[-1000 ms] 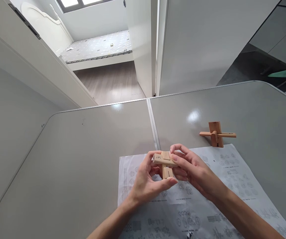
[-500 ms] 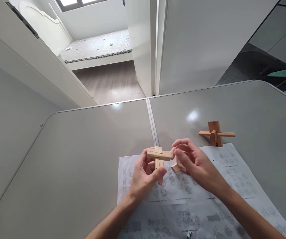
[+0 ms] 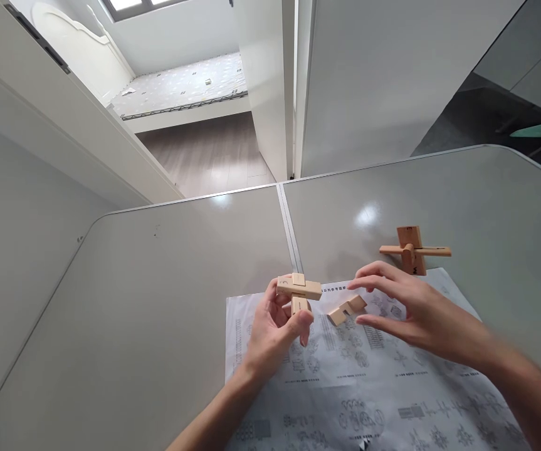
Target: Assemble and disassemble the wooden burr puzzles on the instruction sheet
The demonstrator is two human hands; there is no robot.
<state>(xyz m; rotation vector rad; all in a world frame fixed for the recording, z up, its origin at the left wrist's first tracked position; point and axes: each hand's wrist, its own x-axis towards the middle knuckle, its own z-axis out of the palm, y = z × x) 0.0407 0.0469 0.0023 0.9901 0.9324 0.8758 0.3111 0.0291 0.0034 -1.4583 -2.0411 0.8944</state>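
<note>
Pale interlocked wooden puzzle pieces (image 3: 299,289) form a cross, gripped between the thumb and fingers of my left hand (image 3: 277,326). My right hand (image 3: 402,307) is open, thumb and fingers apart, with nothing in it. Just left of its fingertips, a loose notched wooden piece (image 3: 355,305) lies on a printed sheet (image 3: 317,401) of line diagrams. Behind the right hand, a darker assembled wooden cross (image 3: 410,250) with black letters stands on the table, partly covered at its base by the hand.
The grey table (image 3: 157,326) has a metal seam (image 3: 289,228) running down its middle. Past its far edge are a doorway with a bed (image 3: 180,88) and a white wall (image 3: 392,75). A small dark-and-white object (image 3: 364,445) lies on the sheet at the bottom.
My right hand has moved right, away from the held cross, and its fingers have spread. The notched piece it partly hid now shows on the sheet. My left hand keeps its hold.
</note>
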